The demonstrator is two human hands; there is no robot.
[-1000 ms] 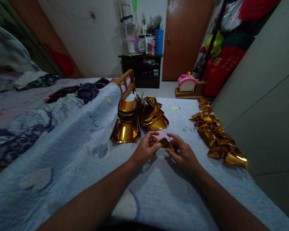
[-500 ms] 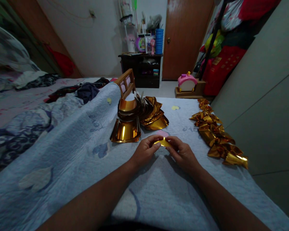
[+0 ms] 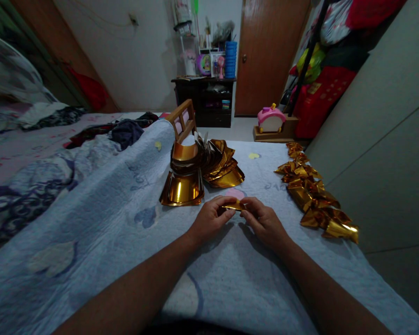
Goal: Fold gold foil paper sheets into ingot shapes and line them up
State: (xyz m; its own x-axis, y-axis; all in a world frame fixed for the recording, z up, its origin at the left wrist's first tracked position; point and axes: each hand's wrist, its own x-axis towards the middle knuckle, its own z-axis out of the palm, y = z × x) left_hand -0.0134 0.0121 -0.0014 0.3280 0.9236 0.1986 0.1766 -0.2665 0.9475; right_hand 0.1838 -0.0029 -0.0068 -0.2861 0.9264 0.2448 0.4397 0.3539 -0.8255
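Between my two hands is a small folded piece of gold foil paper (image 3: 234, 205). My left hand (image 3: 214, 215) pinches its left end, thumb underneath and fingers over the top. My right hand (image 3: 260, 215) grips the right end the same way. Beyond my left hand sit stacks of curved gold foil sheets (image 3: 183, 187), with a further fanned stack (image 3: 226, 174) beside them. To the right, a row of folded gold foil pieces (image 3: 310, 197) runs along the bed edge. The fingers hide part of the piece I hold.
A pale blue quilt (image 3: 132, 232) with heart patterns covers the bed. Its wooden rail (image 3: 181, 116) stands behind the foil stacks. Clothes (image 3: 125, 135) lie to the left. A pink toy (image 3: 271, 120) rests on a box past the foot, and a pale cabinet (image 3: 380, 153) borders the right side.
The foil piece between my fingers has tilted and looks narrower and darker. My thumbs and fingers have shifted slightly on it; the stacks and the row stay put.
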